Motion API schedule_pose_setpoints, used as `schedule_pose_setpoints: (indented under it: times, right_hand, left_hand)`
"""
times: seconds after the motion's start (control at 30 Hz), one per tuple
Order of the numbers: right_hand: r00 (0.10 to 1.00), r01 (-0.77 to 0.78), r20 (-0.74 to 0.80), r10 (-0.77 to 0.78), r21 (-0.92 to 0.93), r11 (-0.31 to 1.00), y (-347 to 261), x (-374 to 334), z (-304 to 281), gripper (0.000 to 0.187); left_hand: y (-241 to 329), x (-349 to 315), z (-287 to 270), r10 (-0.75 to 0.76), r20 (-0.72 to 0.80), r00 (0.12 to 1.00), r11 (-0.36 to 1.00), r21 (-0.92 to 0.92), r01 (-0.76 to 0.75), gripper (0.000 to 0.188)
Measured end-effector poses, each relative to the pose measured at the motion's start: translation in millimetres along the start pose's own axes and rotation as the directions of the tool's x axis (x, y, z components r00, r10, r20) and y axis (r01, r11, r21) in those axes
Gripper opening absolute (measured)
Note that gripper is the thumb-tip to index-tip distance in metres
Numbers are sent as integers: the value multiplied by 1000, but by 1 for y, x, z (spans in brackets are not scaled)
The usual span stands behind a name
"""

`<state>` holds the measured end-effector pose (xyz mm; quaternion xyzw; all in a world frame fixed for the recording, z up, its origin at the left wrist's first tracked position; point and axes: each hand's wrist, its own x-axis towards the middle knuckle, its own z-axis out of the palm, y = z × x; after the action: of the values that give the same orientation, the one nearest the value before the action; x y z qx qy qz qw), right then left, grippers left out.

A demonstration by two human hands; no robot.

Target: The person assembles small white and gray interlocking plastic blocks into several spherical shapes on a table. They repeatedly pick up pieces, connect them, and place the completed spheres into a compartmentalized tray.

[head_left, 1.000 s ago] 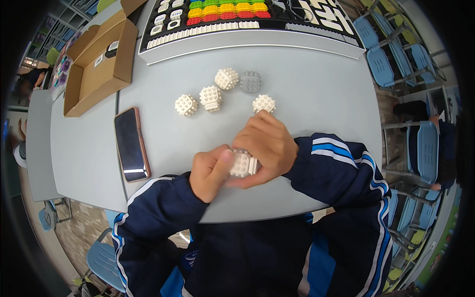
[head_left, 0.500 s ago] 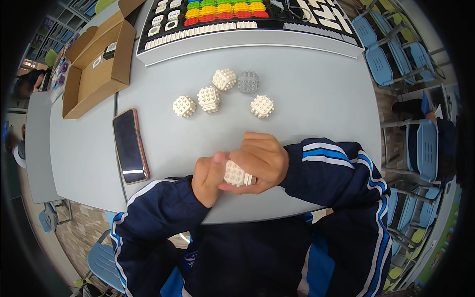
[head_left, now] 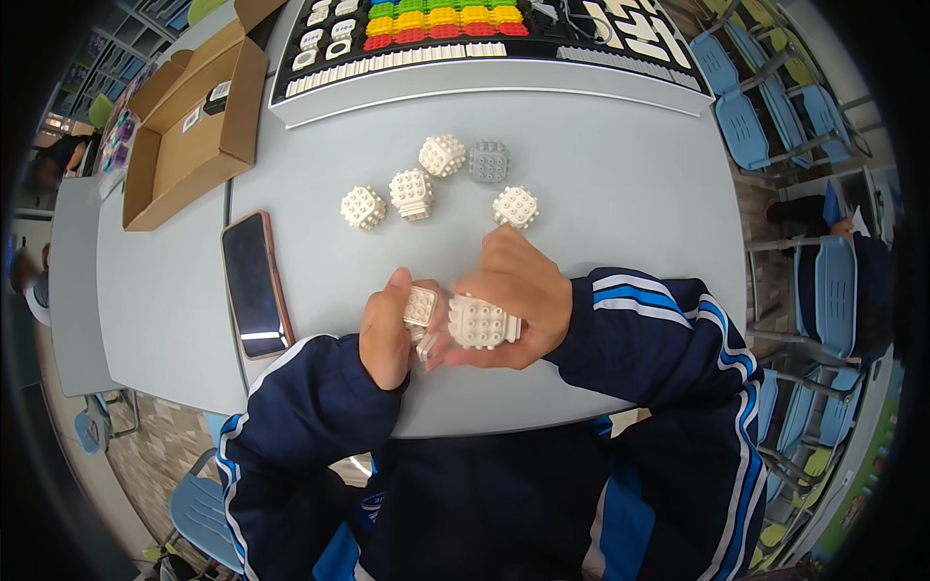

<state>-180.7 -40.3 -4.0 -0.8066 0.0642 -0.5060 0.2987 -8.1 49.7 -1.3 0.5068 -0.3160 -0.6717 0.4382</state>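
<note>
Close to the table's near edge, my left hand [head_left: 387, 329] is closed on a small white studded block [head_left: 419, 306]. Just below that block, another white piece [head_left: 424, 345] shows at my fingers, partly hidden. My right hand [head_left: 528, 300] grips a larger white studded block [head_left: 481, 322], a little apart from the left one. Beyond my hands lie several white studded cubes [head_left: 363, 207], one of them [head_left: 515, 206] just past my right knuckles. A grey studded cube [head_left: 489, 162] sits among them, beside a white cube [head_left: 443, 155].
A sorting tray [head_left: 484, 82] of coloured, white and grey pieces spans the far side of the table [head_left: 630, 184]. At the left are a phone [head_left: 256, 286] and an open cardboard box [head_left: 194, 145]. Blue chairs [head_left: 828, 300] stand to the right.
My hands have moved apart, and the white blocks that were covered between them now show separately, one in each hand. The cubes on the table have stayed in place.
</note>
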Motion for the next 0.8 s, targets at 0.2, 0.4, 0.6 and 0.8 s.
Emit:
schedule_pose_setpoints:
  times: [0.2,0.4,0.6,0.8]
  right_hand:
    - [996,-21,-94,4,-180,984,0,-2,2,55]
    - [992,-99,-71,105,89,991,2,-7,7,59]
    - [991,-77,-67,119,443,893,9,-12,17,56]
    - [999,-45,-15,52,293,955,8,-7,9,54]
  left_hand:
    - [4,9,-9,-11,237,972,917,-384,104,57]
    - [10,10,-10,31,333,943,868,-476,139,52]
    - [6,13,-15,-33,305,952,941,-311,132,43]
    - [9,12,-15,-42,327,944,956,-262,134,47]
